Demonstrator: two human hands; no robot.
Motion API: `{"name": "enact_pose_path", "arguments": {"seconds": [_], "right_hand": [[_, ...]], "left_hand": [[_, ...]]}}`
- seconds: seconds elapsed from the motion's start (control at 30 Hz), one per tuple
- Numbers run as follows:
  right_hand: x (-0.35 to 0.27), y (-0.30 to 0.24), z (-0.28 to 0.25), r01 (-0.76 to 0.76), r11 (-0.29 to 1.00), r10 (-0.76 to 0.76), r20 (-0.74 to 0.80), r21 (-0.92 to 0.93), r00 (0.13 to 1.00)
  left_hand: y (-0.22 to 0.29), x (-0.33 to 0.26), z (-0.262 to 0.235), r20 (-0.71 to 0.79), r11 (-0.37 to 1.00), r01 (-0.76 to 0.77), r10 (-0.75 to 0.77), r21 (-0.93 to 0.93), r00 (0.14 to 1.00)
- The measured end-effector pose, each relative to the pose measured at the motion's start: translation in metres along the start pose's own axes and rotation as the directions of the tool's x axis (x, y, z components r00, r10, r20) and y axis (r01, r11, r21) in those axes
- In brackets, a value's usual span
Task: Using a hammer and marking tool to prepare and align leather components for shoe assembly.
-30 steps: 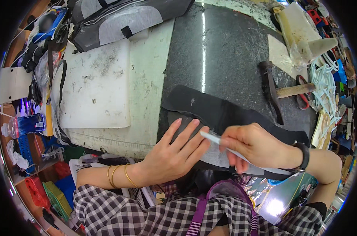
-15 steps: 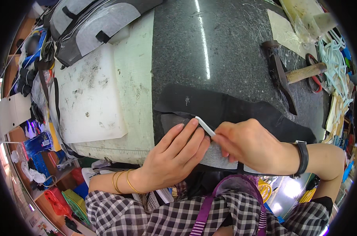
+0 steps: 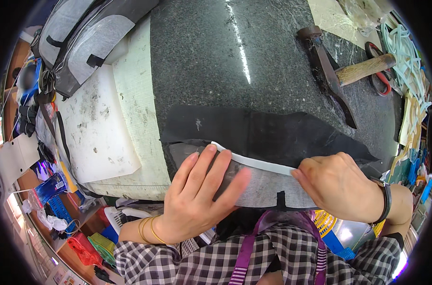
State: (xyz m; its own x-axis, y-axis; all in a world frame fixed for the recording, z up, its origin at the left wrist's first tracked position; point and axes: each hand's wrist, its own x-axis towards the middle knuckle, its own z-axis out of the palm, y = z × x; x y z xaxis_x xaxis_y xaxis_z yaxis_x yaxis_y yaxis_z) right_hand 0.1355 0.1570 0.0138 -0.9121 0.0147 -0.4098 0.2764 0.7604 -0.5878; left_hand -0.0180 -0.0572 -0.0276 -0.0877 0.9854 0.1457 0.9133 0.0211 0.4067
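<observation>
A dark speckled stone worktop (image 3: 254, 71) carries a wooden-handled hammer (image 3: 339, 71) and a black curved leather piece (image 3: 273, 135). The left hand (image 3: 197, 199) presses flat, fingers spread, on its grey lining (image 3: 258, 185); the right hand (image 3: 339, 185) pinches a white strip (image 3: 254, 162) along the edge.

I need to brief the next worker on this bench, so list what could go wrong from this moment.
1. The white strip is pinned only at its ends, by the left hand and the right hand; its middle could lift or wander off the grey panel edge.
2. That panel overhangs the black stone slab toward the person, so it may slide or sag.
3. The hammer lies close behind the black fabric piece and could snag it.
</observation>
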Motion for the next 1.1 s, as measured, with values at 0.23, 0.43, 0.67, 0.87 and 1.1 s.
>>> {"name": "enact_pose_path", "arguments": {"seconds": [0.23, 0.43, 0.67, 0.87, 1.1], "right_hand": [[0.01, 0.008, -0.002, 0.002, 1.0, -0.002, 0.095, 0.003, 0.996], [-0.034, -0.008, 0.014, 0.252, 0.896, -0.357, -0.254, -0.366, 0.899], [-0.043, 0.034, 0.028, -0.066, 0.997, 0.053, -0.293, -0.037, 0.955], [-0.067, 0.037, 0.019, 0.262, 0.962, -0.223, -0.345, 0.072, 0.912], [-0.081, 0.044, 0.019, 0.037, 0.999, -0.039, -0.377, -0.013, 0.925]], "left_hand": [[0.035, 0.026, -0.008, 0.137, 0.973, -0.059, 0.028, 0.225, 0.99], [0.044, 0.023, 0.002, 0.202, 0.974, -0.186, 0.157, 0.133, 0.967], [0.058, 0.028, 0.012, 0.263, 0.94, -0.202, 0.129, 0.273, 0.956], [0.072, 0.033, 0.008, 0.26, 0.985, -0.068, 0.025, 0.159, 0.965], [0.076, 0.035, 0.015, 0.243, 0.981, -0.057, 0.011, 0.183, 0.97]]}}
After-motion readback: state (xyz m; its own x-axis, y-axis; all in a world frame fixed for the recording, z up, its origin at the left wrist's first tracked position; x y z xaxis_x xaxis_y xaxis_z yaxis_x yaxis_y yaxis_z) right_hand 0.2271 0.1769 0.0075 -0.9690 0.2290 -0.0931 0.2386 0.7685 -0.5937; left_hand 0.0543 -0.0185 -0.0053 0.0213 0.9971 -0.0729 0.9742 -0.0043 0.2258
